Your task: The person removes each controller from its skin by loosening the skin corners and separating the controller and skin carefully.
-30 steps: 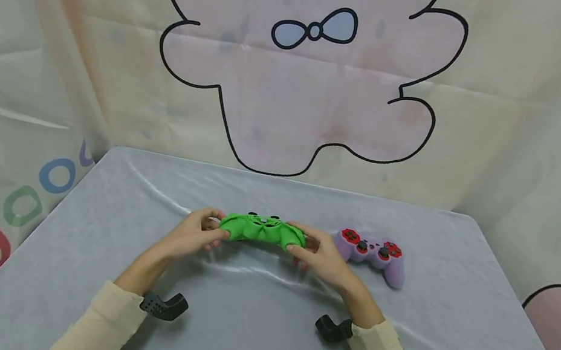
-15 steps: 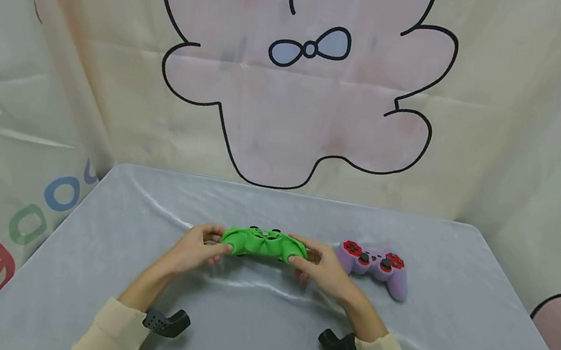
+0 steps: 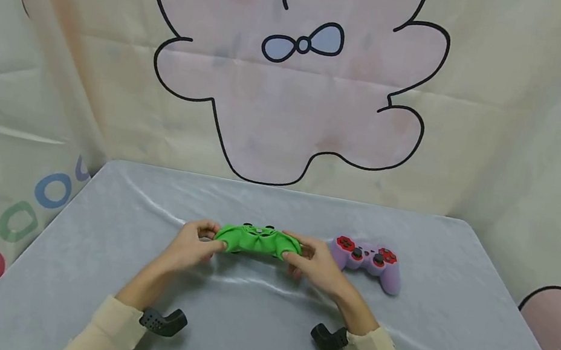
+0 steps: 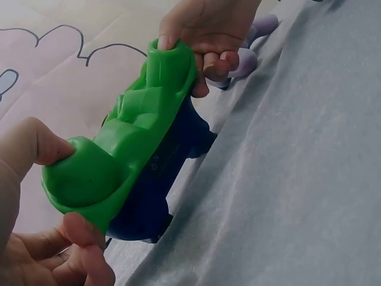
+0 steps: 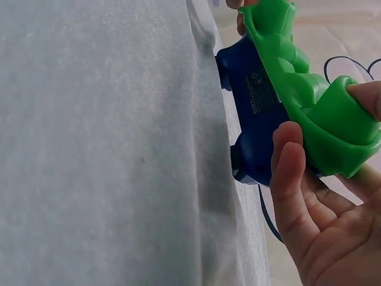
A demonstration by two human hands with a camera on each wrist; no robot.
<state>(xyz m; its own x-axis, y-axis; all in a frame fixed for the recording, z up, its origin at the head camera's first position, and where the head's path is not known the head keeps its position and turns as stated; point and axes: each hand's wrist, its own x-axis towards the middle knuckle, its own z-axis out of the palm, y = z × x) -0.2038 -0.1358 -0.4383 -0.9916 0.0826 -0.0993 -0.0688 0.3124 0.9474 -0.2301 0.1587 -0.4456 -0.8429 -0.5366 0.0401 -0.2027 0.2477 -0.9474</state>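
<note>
A green silicone controller cover [image 3: 257, 242] sits partly over a blue game controller [image 4: 172, 158], whose underside shows bare in both wrist views. My left hand [image 3: 192, 245] grips the left end, its thumb pressed on the green grip. At the opposite end my right hand [image 3: 320, 267] holds the cover likewise, thumb on top and fingers below. In the right wrist view, two fingertips [image 5: 289, 143] lie against the edge between the green cover and the blue body. The cover's grips bulge under both thumbs.
A purple game controller [image 3: 390, 277] with red button areas lies on the table just right of my right hand. Grey cloth covers the table [image 3: 243, 340]. A printed curtain [image 3: 288, 127] hangs behind its far edge.
The head view has tilted slightly upward, so the scene sits lower in it. Both hands keep their grip on the cover and controller at about the same spot.
</note>
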